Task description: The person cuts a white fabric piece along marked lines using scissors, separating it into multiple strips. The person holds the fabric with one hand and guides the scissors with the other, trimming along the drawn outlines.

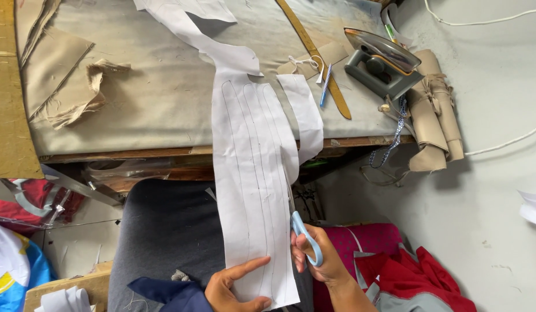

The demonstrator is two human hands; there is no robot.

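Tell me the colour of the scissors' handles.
Light blue plastic scissor handles, gripped by the right hand; head view shows them best.

The white strip [253, 173] hangs off the table [135, 110], iron [383, 63] to its right.
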